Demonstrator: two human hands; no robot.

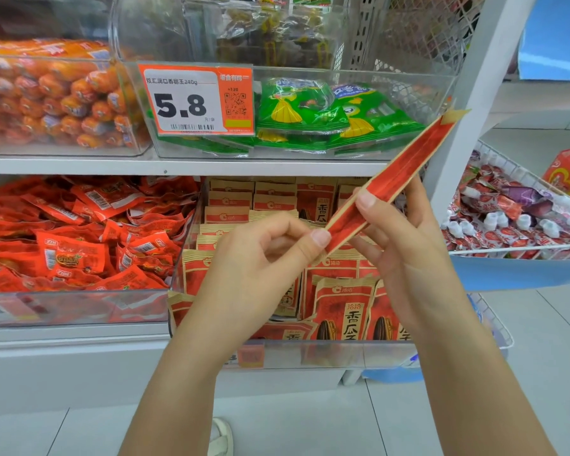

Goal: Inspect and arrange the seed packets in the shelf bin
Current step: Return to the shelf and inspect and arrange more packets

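A red and tan seed packet (399, 174) is held edge-on above the clear shelf bin (343, 353), tilted from lower left up to upper right. My left hand (260, 258) pinches its lower end between thumb and curled fingers. My right hand (405, 245) grips its middle, thumb on top and fingers behind. In the bin below, several matching red and tan seed packets (343, 307) stand in rows, some upright and some leaning.
A bin of red snack packs (79, 238) sits to the left. Above are green seed packets (313, 113) behind a 5.8 price tag (195, 100), and orange sausages (46, 93). A white shelf post (468, 103) and a wire basket of pouches (514, 212) stand right.
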